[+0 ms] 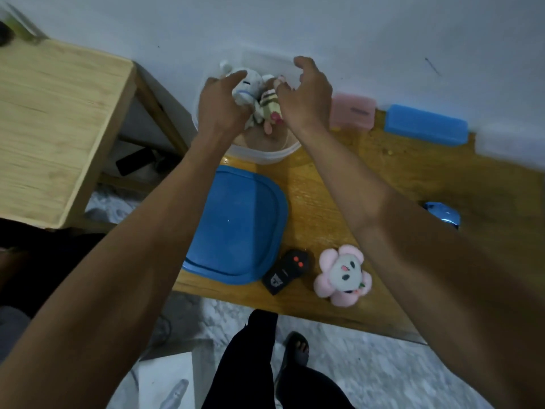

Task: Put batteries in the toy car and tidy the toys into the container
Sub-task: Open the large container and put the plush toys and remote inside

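You face a plain pale wall (383,31), unbroken except for one small dark mark at upper right. The wooden surface (413,172) stands against it, orange-brown and dimly lit. To your left sits a lighter wooden side table (59,122) with an open frame beneath. The floor (368,364) is grey-white and mottled. Light is low and even, with edges of the view blurred.
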### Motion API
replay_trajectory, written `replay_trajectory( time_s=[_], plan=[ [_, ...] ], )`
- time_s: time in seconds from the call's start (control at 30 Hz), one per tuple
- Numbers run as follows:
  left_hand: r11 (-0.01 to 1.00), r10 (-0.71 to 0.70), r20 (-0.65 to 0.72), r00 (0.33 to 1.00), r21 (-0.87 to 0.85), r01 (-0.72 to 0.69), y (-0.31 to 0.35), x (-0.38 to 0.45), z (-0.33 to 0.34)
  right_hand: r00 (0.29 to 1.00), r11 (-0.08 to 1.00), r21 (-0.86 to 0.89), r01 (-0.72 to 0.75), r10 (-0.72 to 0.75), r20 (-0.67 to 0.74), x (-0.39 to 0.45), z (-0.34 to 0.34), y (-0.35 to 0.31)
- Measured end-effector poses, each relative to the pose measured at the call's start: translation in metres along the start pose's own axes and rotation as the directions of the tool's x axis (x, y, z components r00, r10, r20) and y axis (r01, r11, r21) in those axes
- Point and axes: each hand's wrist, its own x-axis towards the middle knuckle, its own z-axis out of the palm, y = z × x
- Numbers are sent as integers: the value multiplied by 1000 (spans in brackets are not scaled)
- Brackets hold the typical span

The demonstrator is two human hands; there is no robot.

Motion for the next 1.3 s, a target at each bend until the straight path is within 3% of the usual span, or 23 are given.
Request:
replay_trajectory(
  time_s=[0.1, 0.33, 0.4, 0.47, 0.67, 0.8, 0.97, 1.1, 1.2, 1.3],
  plan=[
    [996, 78, 14, 997, -52, -78, 19, -40, -7, 998, 998, 46, 36, -34, -57, -27, -31, 10],
    [978, 194, -2, 981, -73, -193, 44, -158, 7, 1000, 1000, -19, 16, -16, -23, -126, -101, 64],
    [974, 213, 20, 977, -80, -211, 44, -188, 14, 998, 999, -25, -29, 30, 52, -155, -111, 86],
    [983, 180, 129, 975, -61, -173, 39, -213, 23, 984, 994, -67, -87, 96, 149, -180, -118, 109],
    [986, 69, 391, 918, 114, -123, 26, -268, 47, 887, 974, -195, -115, 189, 421, -233, -125, 166],
    [964, 42, 429, 902, 220, -149, 18, -287, 57, 910, 963, -257, -82, 178, 375, -253, -115, 181],
    [939, 96, 375, 922, 272, -209, 16, -292, 65, 923, 965, -216, -151, 216, 319, -252, -111, 188],
    [934, 55, 385, 921, 307, -184, 17, -292, 71, 928, 963, -172, -207, 249, 278, -249, -114, 189],
    [974, 31, 344, 938, 199, -105, 19, -292, 75, 932, 959, -92, -268, 282, 227, -247, -116, 191],
    [999, 7, 286, 958, -50, 8, 21, -286, 76, 944, 958, 41, -283, 270, 190, -243, -117, 192]
  ],
)
